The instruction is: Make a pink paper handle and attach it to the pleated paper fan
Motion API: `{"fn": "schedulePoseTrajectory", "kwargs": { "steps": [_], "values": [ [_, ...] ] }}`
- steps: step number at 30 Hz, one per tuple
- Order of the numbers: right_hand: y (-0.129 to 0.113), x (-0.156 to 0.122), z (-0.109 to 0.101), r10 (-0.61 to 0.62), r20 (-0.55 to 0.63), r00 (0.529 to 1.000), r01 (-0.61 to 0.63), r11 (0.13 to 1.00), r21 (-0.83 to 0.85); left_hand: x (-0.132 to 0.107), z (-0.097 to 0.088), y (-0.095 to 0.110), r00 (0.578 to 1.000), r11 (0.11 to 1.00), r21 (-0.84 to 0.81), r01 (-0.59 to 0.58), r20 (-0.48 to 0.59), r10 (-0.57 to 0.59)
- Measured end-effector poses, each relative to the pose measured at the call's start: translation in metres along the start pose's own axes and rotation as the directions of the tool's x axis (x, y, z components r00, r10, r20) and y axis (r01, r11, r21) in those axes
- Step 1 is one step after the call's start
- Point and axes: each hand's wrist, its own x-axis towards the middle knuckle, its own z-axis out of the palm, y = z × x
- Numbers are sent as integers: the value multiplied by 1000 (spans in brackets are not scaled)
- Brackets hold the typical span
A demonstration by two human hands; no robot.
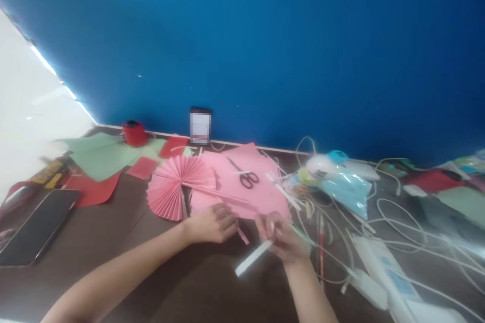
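My left hand (214,223) is closed, its fingers curled at the near edge of the pink paper sheets (261,202). A narrow pink paper strip (243,236) sticks out from its fingertips. In my closed right hand (282,236), a flat white strip (253,258) points down and left over the dark table. Beyond my left hand lies a pleated pink paper fan (166,192), spread to more than half a circle. Dark-handled scissors (248,177) rest on the pink sheets. Blur hides the exact fingertip contacts.
At left lie a black phone (40,227), green paper (98,154), red paper (96,189) and a red roll (134,133). Tangled white cables (401,227), a power strip (390,272) and a blue plastic packet (348,192) crowd the right. A blue wall (265,60) bounds the back.
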Motion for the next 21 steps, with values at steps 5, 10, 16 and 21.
{"fn": "schedulePoseTrajectory", "kwargs": {
  "steps": [5,10,16,21],
  "values": [
    [-5,-6,-4,-101,-163,981,105,994,16,4,-25,-11,708,849,-464,252,-510,-489],
    [-10,4,5,-24,-371,928,-1,998,-68,10,-56,-27,281,346,-922,173,-291,-915],
    [-7,31,54,-43,-394,918,-35,981,-189,6,-50,-26,412,41,-994,101,4,-911],
    [5,55,95,-207,-431,878,130,971,-201,11,-46,-12,517,118,-988,101,-49,-855]
  ]
}}
